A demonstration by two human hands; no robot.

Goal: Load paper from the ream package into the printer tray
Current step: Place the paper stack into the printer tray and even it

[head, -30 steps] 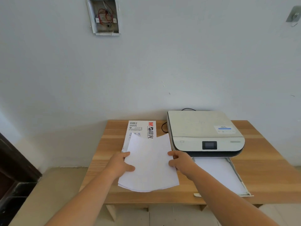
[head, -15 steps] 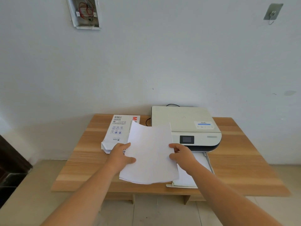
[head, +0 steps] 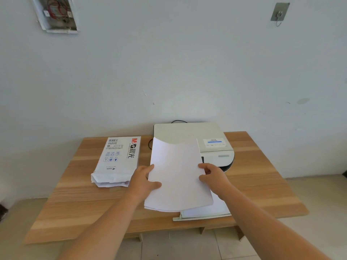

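A thin stack of white paper (head: 178, 177) is held above the table, tilted up toward the printer. My left hand (head: 143, 181) grips its left edge, thumb on top. My right hand (head: 213, 175) grips its right edge. The stack hangs over the front of the white printer (head: 187, 132) and hides its screen. Below it the pulled-out printer tray (head: 197, 217) shows white sheets inside. The opened white ream package (head: 117, 162) lies flat on the table to the left of the stack.
The wooden table (head: 262, 184) stands against a white wall. A black cable (head: 149, 144) loops between package and printer. An open wiring box (head: 56, 14) and a metal hook (head: 279, 14) are high on the wall. Tiled floor lies below.
Both hands have carried the paper stack rightward, from over the ream package to over the printer and its tray. The view has shifted too.
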